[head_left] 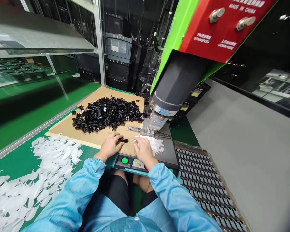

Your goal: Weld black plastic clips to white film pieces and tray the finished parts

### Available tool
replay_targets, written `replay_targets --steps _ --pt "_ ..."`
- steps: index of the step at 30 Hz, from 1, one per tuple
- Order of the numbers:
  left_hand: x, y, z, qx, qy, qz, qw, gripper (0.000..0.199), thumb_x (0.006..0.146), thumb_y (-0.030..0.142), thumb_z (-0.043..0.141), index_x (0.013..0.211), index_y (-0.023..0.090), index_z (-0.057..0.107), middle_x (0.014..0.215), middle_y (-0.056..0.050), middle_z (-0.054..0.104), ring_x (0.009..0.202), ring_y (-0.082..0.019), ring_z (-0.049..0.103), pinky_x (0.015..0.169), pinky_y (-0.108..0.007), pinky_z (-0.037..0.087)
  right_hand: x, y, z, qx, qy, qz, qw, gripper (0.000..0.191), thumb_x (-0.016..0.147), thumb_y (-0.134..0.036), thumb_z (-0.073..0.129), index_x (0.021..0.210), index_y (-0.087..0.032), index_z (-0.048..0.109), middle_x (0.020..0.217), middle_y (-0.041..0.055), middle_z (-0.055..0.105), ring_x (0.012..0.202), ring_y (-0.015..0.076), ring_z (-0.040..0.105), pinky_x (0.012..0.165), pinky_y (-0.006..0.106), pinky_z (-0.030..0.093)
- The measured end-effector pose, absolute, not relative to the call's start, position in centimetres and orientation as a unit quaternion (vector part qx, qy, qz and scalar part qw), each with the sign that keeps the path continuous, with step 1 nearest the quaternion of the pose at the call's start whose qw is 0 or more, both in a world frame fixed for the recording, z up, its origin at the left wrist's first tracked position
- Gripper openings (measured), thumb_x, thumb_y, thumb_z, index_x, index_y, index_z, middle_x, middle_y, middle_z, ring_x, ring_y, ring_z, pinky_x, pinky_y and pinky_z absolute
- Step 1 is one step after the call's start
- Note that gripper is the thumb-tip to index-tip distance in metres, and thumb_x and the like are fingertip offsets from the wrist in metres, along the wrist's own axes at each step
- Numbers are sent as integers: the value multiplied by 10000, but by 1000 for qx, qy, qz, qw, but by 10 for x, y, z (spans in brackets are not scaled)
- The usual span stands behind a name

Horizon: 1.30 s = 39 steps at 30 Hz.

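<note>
My left hand (110,145) rests at the front of the brown board (87,139), its fingers closed on a small black plastic part (124,140). Just to the right, my right hand (143,150) has its fingers bent together at the edge of a small heap of white, thin pieces (157,144); what is between its fingertips is hidden. Behind both hands lies a large pile of black plastic parts (108,112). The metal head of a press (157,120) stands above a metal fixture (151,132), beyond my right hand.
Many white curved pieces (55,161) cover the green table at left. A green button (125,160) sits on the panel before me. The green and red machine body (207,35) looms upper right. A tray of rowed parts (205,180) stands at right; grey crates (119,48) are stacked behind.
</note>
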<state>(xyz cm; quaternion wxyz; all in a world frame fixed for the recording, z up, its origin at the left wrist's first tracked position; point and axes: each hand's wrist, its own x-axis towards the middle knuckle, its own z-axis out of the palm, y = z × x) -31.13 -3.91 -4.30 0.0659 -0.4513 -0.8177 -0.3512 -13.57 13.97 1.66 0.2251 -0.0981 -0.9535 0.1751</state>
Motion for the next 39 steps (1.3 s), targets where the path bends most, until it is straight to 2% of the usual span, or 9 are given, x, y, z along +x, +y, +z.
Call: replay_targets --steps 4,8,13,18,24,27,30,34,39 --pt "-318 -44 -43 -452 -820 -348 44 289 995 368 654 1250 255 732 1179 -96 730 1181 -316 640 1063 -492 519 -176 106 15 -93 -977 136 138 261 1048 -271 593 1291 -247 686 1189 80 697 1127 262 584 1011 395 460" --pt "-329 -50 -39 -467 -808 -359 19 257 980 322 645 1203 248 748 1201 -92 756 1170 -305 663 1061 -482 532 -202 100 13 -121 -979 101 126 184 1061 -307 584 1189 -238 697 1185 90 663 1115 260 578 981 381 472" --pt "-350 -60 -39 -491 -783 -381 -20 308 915 166 567 1132 269 760 1242 -55 764 1211 -265 676 1135 -468 521 -214 102 12 -68 -988 91 104 170 1055 -198 545 1109 -232 702 1136 73 680 1116 262 558 997 384 462" --pt "-354 -65 -37 -439 -792 -422 43 359 915 135 496 1176 225 725 1418 -117 639 1363 -275 593 1186 -465 494 -207 103 7 -64 -976 133 162 315 996 -122 574 1293 -212 632 1301 90 644 1204 259 531 1061 388 442" --pt "-340 -63 -28 -346 -858 -372 72 233 1006 342 544 1152 219 678 1127 -125 624 1088 -315 666 1021 -487 567 -198 107 3 -99 -981 91 137 185 1004 -210 614 1175 -231 682 1160 93 677 1130 295 533 997 430 436" --pt "-329 -57 -29 -354 -869 -341 55 321 979 500 633 1133 221 666 1082 -113 605 1017 -316 669 966 -476 583 -193 108 1 -89 -983 85 135 232 1015 -170 574 1192 -251 699 1130 84 688 1104 278 546 974 412 430" --pt "-321 -51 -34 -382 -866 -319 46 270 981 461 623 1097 222 668 1111 -117 602 995 -300 671 948 -456 588 -182 117 2 -84 -976 122 160 258 1014 -150 568 1208 -246 707 1148 75 700 1105 260 567 980 386 441" --pt "-321 -52 -43 -419 -847 -318 76 212 994 353 548 1107 226 674 1240 -146 619 1137 -300 665 1031 -440 565 -153 158 11 -142 -949 170 226 251 1016 -191 601 1239 -228 711 1189 75 725 1114 258 590 1011 376 455" --pt "-322 -48 -38 -396 -864 -304 67 227 986 329 528 1092 248 712 1067 -108 729 1009 -302 708 948 -446 589 -119 227 20 -270 -913 139 272 310 1028 -220 554 1285 -216 728 1243 108 731 1147 291 597 1028 411 456"
